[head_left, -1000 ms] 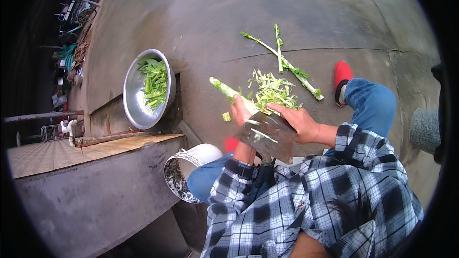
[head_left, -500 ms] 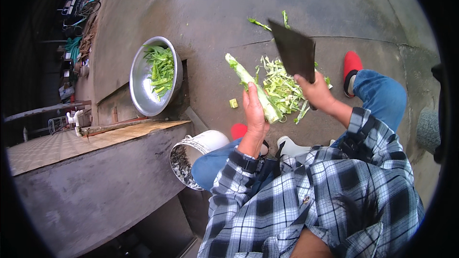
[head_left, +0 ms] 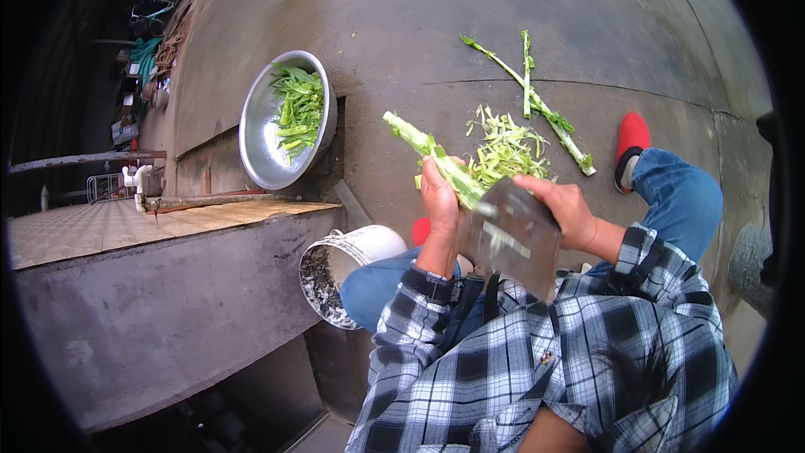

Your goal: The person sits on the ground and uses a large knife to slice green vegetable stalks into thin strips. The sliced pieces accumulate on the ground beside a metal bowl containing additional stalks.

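Observation:
My left hand [head_left: 441, 205] is wrapped round a thick, pale green celtuce stalk [head_left: 408, 132] that slants up to the left. In my right hand [head_left: 568, 210] is a broad, dark cleaver [head_left: 524, 247]. Its blade points down toward my lap and lies across the stalk's near end, which it partly hides. Just beyond my hands, a heap of pale green peelings [head_left: 511, 149] rests on the concrete floor. Two more celtuce stalks [head_left: 553, 120] with leafy tips lie crossed beyond the heap.
A metal basin [head_left: 256, 138] to the left holds green leaves [head_left: 300, 113]. Nearer me stands a stained white bucket [head_left: 369, 243], beside my left knee. A low concrete wall [head_left: 176, 310] runs along the left. My red shoe [head_left: 633, 134] is on the right.
The cleaver has swung down from above the peelings, its blade now pointing toward me at the stalk's near end. My view has shifted, uncovering the crossed stalks.

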`<action>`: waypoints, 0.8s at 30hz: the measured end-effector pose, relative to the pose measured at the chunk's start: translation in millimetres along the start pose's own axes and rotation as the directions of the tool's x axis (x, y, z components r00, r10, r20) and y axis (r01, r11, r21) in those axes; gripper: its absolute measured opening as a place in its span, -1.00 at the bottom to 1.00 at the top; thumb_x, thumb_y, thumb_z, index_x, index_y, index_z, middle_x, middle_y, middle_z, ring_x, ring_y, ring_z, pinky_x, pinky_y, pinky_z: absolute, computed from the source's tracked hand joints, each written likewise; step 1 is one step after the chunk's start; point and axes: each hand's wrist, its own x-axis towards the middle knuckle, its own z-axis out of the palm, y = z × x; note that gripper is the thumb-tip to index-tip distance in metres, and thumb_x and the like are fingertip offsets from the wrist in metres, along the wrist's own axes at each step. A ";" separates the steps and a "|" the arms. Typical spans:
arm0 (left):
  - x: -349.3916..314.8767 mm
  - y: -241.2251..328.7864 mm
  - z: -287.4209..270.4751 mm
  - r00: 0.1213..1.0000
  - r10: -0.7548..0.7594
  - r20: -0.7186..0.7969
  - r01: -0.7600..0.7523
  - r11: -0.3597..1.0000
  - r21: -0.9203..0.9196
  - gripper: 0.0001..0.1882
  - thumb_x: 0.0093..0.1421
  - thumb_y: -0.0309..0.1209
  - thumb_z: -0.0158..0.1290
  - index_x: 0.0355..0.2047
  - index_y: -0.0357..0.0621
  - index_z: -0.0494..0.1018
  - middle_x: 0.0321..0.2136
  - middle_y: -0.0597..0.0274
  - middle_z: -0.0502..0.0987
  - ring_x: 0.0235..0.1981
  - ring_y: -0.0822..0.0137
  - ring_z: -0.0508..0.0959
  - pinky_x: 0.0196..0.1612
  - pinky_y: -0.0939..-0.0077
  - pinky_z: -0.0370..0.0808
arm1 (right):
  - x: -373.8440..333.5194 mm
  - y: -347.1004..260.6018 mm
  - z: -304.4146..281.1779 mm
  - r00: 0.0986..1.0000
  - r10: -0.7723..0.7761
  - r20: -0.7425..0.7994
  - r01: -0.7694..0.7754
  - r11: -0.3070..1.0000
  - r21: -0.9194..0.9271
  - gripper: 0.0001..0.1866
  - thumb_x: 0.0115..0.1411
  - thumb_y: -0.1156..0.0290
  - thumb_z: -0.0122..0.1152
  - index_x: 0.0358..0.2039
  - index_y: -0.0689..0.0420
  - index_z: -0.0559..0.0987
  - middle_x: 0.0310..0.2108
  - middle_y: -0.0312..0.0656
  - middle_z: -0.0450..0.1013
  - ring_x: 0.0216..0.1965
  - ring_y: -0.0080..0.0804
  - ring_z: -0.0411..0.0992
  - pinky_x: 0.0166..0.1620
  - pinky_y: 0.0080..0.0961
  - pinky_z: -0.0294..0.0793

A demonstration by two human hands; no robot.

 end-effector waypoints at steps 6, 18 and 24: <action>5.6 -14.8 -1.2 0.995 0.051 -0.083 -0.051 0.999 0.004 -0.59 0.31 -0.04 -0.27 -0.30 -0.15 0.34 -0.46 0.25 0.43 -0.44 0.42 0.44 -0.32 0.51 0.42 | -3.5 -7.5 2.4 0.987 -0.067 0.145 0.079 0.994 -0.075 -0.27 -0.18 0.38 0.25 0.10 0.08 0.30 -0.58 -0.22 0.33 -0.60 -0.26 0.41 -0.53 -0.39 0.39; 7.0 -20.7 1.2 0.988 0.123 -0.090 -0.118 0.991 0.062 -0.56 0.31 -0.04 -0.31 -0.17 -0.17 0.31 -0.44 0.22 0.41 -0.43 0.37 0.44 -0.33 0.47 0.43 | -4.7 -6.3 5.5 0.992 -0.050 0.114 0.054 0.998 -0.038 -0.27 -0.17 0.39 0.25 0.10 0.08 0.29 -0.55 -0.20 0.37 -0.57 -0.24 0.44 -0.51 -0.39 0.42; 7.4 -24.7 0.8 0.974 0.166 -0.158 -0.146 0.981 0.126 -0.56 0.32 -0.06 -0.31 -0.36 -0.20 0.32 -0.47 0.25 0.39 -0.44 0.41 0.39 -0.29 0.51 0.38 | -5.7 -4.8 7.8 0.994 -0.026 0.104 0.032 0.998 -0.055 -0.29 -0.16 0.41 0.25 0.10 0.12 0.29 -0.39 -0.13 0.46 -0.48 -0.19 0.48 -0.42 -0.38 0.47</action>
